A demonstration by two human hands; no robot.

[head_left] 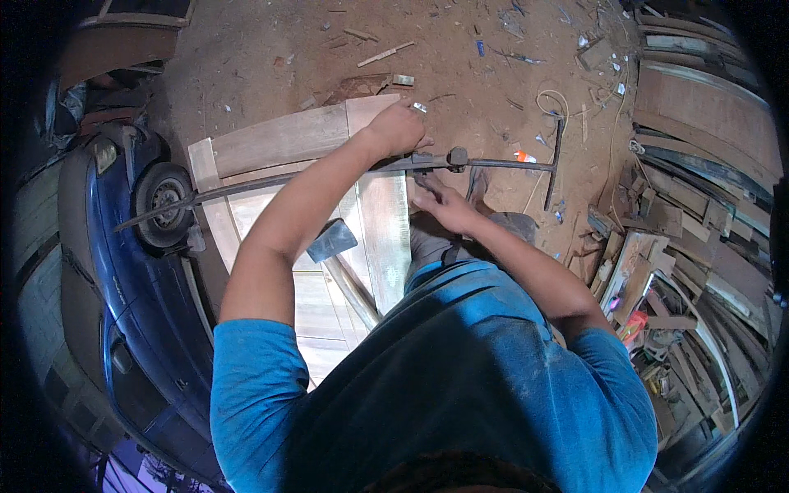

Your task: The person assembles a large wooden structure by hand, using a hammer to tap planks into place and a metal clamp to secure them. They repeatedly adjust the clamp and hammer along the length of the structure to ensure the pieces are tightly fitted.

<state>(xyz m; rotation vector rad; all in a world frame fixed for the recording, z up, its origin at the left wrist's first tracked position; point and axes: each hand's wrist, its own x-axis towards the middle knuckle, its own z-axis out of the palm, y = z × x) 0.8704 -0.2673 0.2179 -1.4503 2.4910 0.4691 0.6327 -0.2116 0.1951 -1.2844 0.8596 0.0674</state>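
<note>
A long dark metal bar clamp [288,175] lies across a pale wooden frame-and-panel door [383,215], its T-shaped handle [555,164] out to the right. My left hand [396,129] is curled at the door's far right corner, beside the clamp's jaw. What its fingers grip is hidden; a small whitish piece [420,107] shows by the knuckles. Just below the bar, the fingers of my right hand [446,209] close around the clamp's jaw part [425,160] at the door's right edge. A hammer with a blocky metal head [332,241] and a wooden handle [352,287] rests on the door.
A blue car [136,304] with its wheel [163,204] stands close on the left, the bar's end reaching in front of it. Stacked boards and offcuts [699,205] fill the right side. Wood scraps [386,54] and a yellowish cord [552,97] lie on the dirt floor.
</note>
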